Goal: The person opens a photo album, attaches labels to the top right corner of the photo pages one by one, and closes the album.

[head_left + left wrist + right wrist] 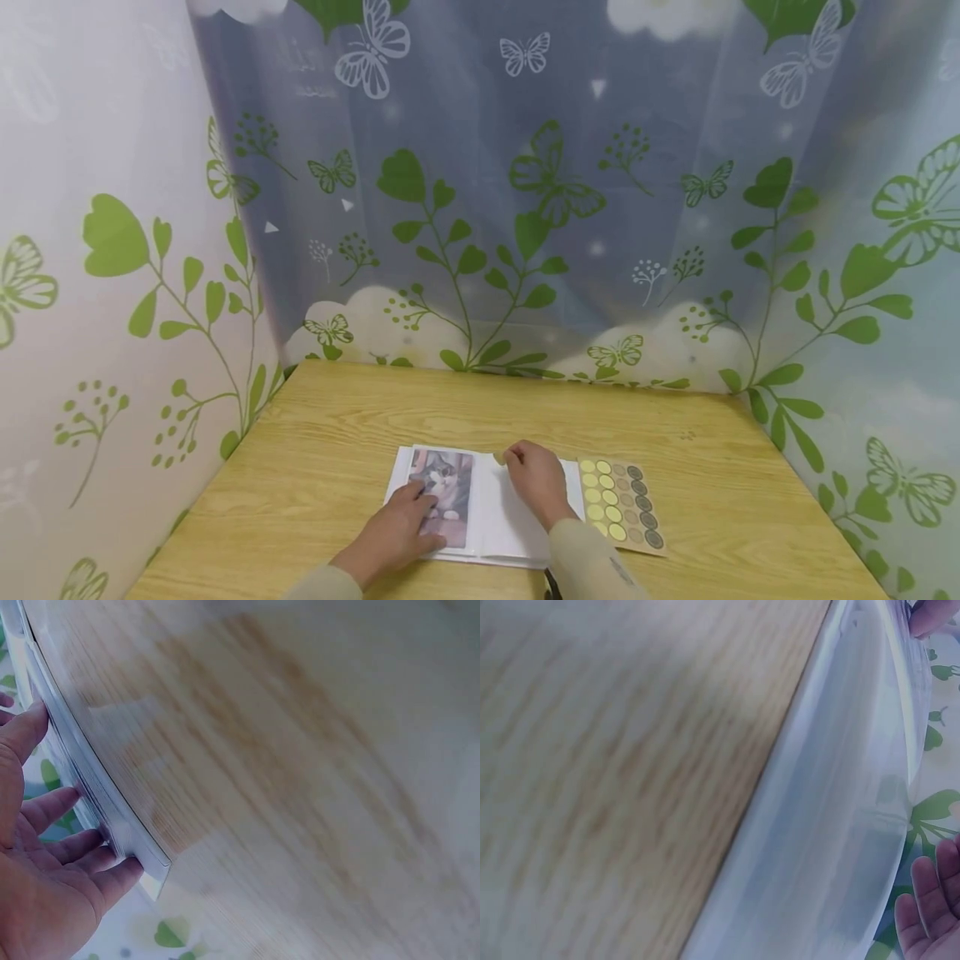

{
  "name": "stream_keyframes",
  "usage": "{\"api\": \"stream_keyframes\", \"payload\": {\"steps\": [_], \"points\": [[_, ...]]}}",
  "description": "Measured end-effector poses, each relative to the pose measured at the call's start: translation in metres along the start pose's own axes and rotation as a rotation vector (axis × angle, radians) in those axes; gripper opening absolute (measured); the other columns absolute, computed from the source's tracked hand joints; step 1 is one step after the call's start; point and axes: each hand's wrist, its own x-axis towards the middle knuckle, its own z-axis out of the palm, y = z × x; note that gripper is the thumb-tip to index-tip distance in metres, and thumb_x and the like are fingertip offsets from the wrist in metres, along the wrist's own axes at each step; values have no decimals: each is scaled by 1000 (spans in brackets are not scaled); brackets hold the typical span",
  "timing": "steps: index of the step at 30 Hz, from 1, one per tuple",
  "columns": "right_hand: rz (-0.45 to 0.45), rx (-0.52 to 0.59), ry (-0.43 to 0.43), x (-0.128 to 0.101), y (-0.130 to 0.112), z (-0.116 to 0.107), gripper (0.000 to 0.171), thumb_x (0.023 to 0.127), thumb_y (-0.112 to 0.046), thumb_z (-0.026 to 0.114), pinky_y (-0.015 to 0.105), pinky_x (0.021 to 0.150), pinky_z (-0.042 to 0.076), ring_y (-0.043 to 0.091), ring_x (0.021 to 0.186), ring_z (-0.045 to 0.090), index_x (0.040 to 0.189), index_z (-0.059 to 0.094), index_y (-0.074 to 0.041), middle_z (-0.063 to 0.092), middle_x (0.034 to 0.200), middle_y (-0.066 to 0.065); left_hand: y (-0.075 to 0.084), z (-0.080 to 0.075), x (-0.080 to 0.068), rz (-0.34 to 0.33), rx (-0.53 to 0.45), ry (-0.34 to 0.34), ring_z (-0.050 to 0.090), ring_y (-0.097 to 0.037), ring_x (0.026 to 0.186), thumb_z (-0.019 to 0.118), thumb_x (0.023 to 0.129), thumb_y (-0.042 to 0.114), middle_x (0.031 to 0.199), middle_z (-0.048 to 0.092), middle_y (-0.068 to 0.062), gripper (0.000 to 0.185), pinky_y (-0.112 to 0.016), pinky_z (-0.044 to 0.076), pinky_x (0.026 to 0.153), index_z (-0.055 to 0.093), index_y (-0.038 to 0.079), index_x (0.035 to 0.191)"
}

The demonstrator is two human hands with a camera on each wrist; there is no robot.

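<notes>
A photo album [517, 533] lies spread on the table, with a cat picture [450, 479] on its left page and a plain white right page. My left hand [397, 527] rests on the left page, fingers spread over the picture's lower left part. Above the right page, near its top edge, my right hand [537, 479] pinches a small gold round sticker [499, 458] between thumb and forefinger. In the left wrist view the left fingers [120, 877] touch the album's edge [112, 791]. The right wrist view shows the page edges [817, 795] but not the sticker.
A brown sheet [637, 546] with rows of yellow, tan and dark round stickers lies just right of the album, partly behind the right arm. A black strap [552, 585] shows at the bottom. Printed curtains [480, 250] enclose the wooden table [337, 417] at back and sides.
</notes>
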Motion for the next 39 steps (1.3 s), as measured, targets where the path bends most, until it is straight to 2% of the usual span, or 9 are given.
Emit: {"api": "stream_keyframes", "payload": {"steps": [3,12,18,28,39], "points": [[-11,-14,-14,4,-2,3,13,92,-19,62,32,60,46,12,65,53,87,72,-13,66,76,-4,2,-3,-1,3,-3,-3,46,-47,127,82,80,33,136,48,-31,62,-57,41,104,61,-5,124],[-73,-73,-48,14,-6,10,15,94,-18,62,31,56,45,12,62,51,88,72,-9,64,74,-3,-1,1,0,4,6,-5,48,-46,126,81,80,36,136,48,-30,64,-56,42,103,61,-4,125],[-84,-119,-62,22,-6,18,15,95,-19,62,31,56,46,11,61,52,87,72,-12,65,74,-4,-2,1,0,4,6,-7,48,-46,125,81,80,36,136,49,-30,62,-57,43,102,62,-3,125],[-137,-203,-108,29,-15,31,15,97,-20,61,36,60,52,15,66,61,91,72,-11,67,77,-1,-3,0,0,2,17,-16,48,-45,125,81,80,37,136,49,-29,64,-56,44,102,61,-3,126],[-169,-279,-91,35,-16,46,16,95,-22,61,38,63,54,20,71,64,90,72,-11,68,79,1,-4,2,0,-7,12,-28,48,-44,127,80,81,37,138,48,-28,63,-55,44,102,61,-2,127]]}}
